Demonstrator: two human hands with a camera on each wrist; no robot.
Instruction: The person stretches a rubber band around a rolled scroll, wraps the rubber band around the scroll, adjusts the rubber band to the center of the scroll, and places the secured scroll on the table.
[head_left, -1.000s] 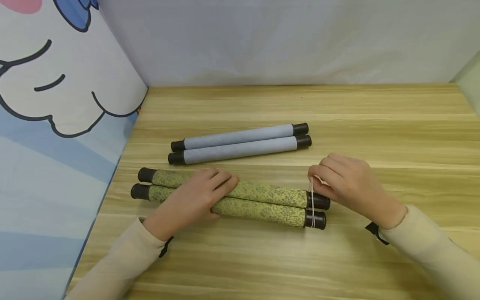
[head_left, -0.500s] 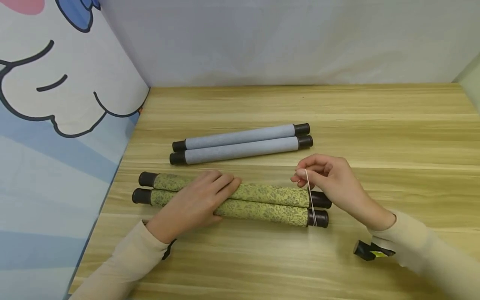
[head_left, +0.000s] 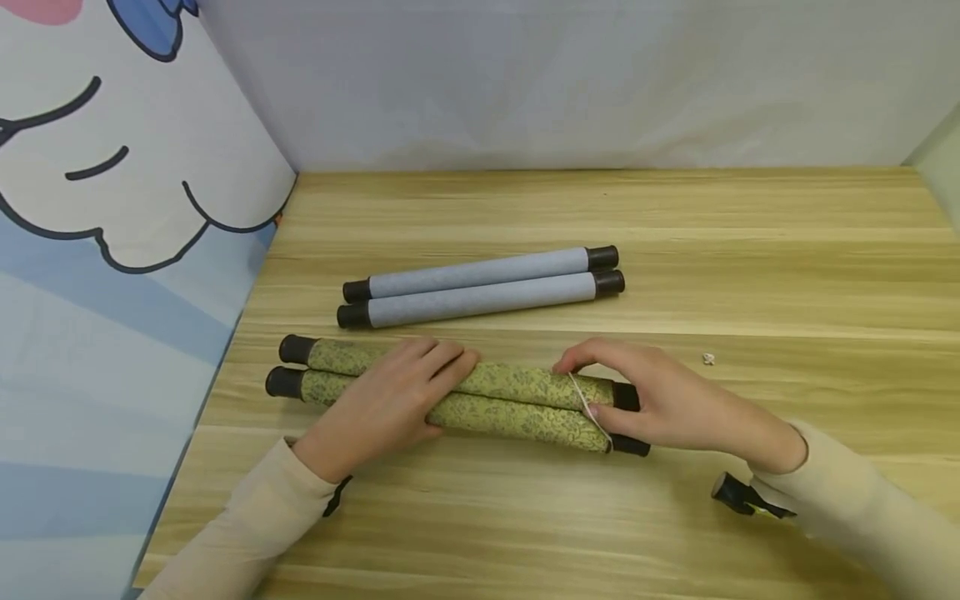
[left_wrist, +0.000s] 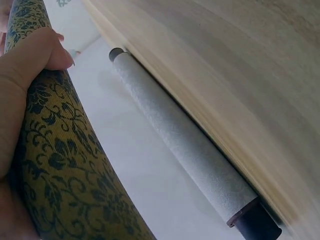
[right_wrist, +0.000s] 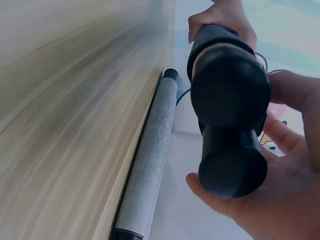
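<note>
A scroll [head_left: 517, 417] in yellow-green floral cloth lies rolled into two rolls side by side, with dark knobs at the ends. My left hand [head_left: 390, 408] grips it across the middle; in the left wrist view its thumb lies over the patterned cloth [left_wrist: 70, 155]. At the right end, my right hand [head_left: 637, 392] has thumb and index finger on a thin white band [head_left: 588, 404], which runs slantwise over both rolls. Fingers and thumb curve around the dark end knobs [right_wrist: 232, 170] in the right wrist view. The band's underside is hidden.
Behind lies a second scroll [head_left: 480, 287], grey-blue with dark knobs, also in two rolls. A small white crumpled bit [head_left: 708, 359] lies right of it on the wooden table [head_left: 787, 267]. A printed cloth [head_left: 150, 333] hangs at the left; a pale wall [head_left: 562, 83] stands behind.
My right hand first lifted the white band above the dark knobs, then lowered and drew it leftward onto the patterned cloth. The left hand keeps its grip mid-scroll.
</note>
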